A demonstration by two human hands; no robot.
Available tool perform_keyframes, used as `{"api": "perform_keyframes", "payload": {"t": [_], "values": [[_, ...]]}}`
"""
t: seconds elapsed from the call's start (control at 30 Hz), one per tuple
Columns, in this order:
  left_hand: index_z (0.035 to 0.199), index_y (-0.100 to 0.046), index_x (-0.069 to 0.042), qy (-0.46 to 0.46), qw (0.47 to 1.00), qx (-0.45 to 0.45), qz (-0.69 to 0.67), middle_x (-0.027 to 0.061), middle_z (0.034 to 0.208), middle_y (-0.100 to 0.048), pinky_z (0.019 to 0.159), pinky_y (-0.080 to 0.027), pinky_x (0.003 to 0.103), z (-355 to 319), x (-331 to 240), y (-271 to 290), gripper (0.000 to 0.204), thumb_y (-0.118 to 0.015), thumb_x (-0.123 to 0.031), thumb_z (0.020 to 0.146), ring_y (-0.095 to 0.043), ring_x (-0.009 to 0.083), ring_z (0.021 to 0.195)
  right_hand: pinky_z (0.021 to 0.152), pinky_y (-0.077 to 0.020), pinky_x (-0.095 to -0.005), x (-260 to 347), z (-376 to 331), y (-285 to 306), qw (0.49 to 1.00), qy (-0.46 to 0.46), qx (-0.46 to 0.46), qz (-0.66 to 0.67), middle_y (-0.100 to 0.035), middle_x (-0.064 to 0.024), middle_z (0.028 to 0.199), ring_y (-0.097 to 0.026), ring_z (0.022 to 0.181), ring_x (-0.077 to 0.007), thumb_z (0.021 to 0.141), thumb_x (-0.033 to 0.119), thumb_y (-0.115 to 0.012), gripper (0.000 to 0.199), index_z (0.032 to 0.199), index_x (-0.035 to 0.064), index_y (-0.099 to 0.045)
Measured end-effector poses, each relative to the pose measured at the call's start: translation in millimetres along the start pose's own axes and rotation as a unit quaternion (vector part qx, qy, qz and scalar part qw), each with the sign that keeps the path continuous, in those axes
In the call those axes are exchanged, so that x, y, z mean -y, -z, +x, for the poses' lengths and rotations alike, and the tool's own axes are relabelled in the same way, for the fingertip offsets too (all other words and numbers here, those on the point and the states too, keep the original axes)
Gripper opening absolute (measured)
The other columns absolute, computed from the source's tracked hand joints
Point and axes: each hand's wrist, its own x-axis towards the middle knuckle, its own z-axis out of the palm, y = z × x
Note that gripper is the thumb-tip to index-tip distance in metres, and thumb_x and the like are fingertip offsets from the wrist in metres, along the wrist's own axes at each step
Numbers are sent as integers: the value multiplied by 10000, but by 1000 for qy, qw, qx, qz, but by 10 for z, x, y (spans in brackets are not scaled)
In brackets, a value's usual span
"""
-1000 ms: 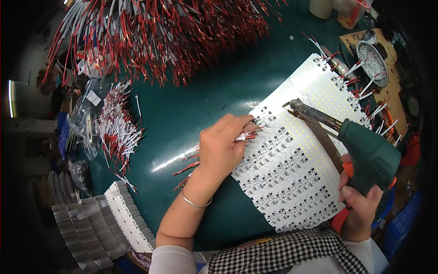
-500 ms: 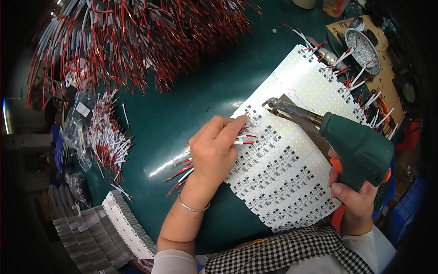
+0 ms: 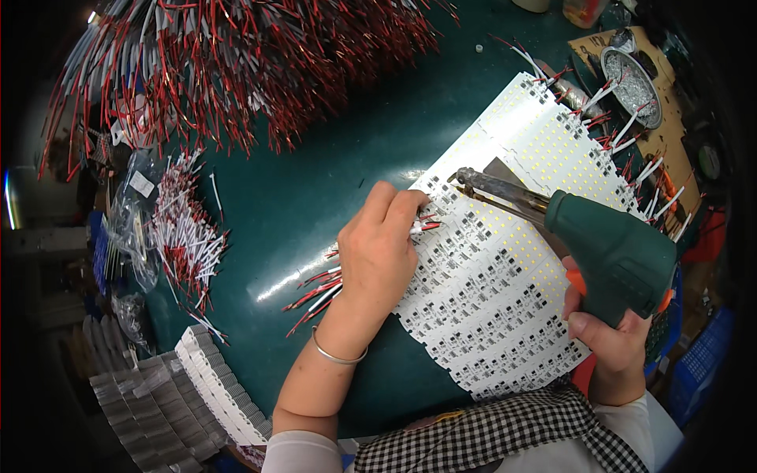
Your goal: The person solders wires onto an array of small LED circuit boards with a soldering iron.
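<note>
On the green table point(image 3: 355, 150) lie white circuit-board panels point(image 3: 473, 315), set aslant. The right hand point(image 3: 615, 337) grips a green soldering gun point(image 3: 611, 252) by its handle over them; the left hand point(image 3: 378, 256), at their left edge, is closed around red-and-white wires point(image 3: 426, 227).

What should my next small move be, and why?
Perhaps ease the tip of the gun slightly toward the wires: your left hand holds them over the boards, and the gun, in your right hand, has its tip close by.
</note>
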Motion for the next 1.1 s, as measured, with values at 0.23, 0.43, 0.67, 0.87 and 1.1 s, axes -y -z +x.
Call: {"api": "perform_keyframes", "payload": {"t": [0.23, 0.43, 0.67, 0.87, 1.1], "values": [[897, -654, -7, 17, 999, -11, -43, 101, 740, -536, 596, -503, 293, -25, 7, -24, 434, -486, 216, 564, -596, 223, 648, 597, -498, -286, -86, 33, 49, 996, 66, 57, -35, -596, -193, 1160, -595, 701, -191, 668, -13, -687, 611, 1242, -77, -490], [895, -672, 13, 41, 996, -12, -83, 102, 741, -548, 618, -475, 255, -3, -5, -17, 437, -463, 221, 572, -582, 198, 658, 591, -488, -282, -83, 90, 9, 990, 91, 93, -56, -618, -167, 1049, -588, 692, -172, 690, -17, -651, 546, 1216, -77, -517], [891, -671, 18, 36, 993, -26, -110, 102, 720, -540, 595, -461, 257, 1, 10, -34, 419, -462, 213, 584, -563, 198, 633, 579, -482, -279, -92, 130, -64, 984, 118, 104, -82, -615, -130, 857, -575, 661, -153, 687, -45, -587, 488, 1172, -63, -536], [890, -671, 20, 34, 994, -17, -104, 103, 717, -549, 602, -472, 263, 3, 11, -23, 410, -469, 209, 587, -572, 202, 634, 609, -470, -271, -128, 178, -101, 978, 135, 99, -125, -598, -84, 818, -565, 692, -134, 694, -43, -584, 367, 1061, -48, -578], [890, -671, 20, 24, 995, -20, -95, 103, 718, -550, 597, -474, 265, -14, 44, -36, 400, -477, 208, 594, -575, 199, 636, 617, -462, -270, -106, 162, -160, 986, 100, 50, -125, -595, -61, 817, -558, 694, -128, 698, -35, -588, 272, 970, -28, -593]]}}
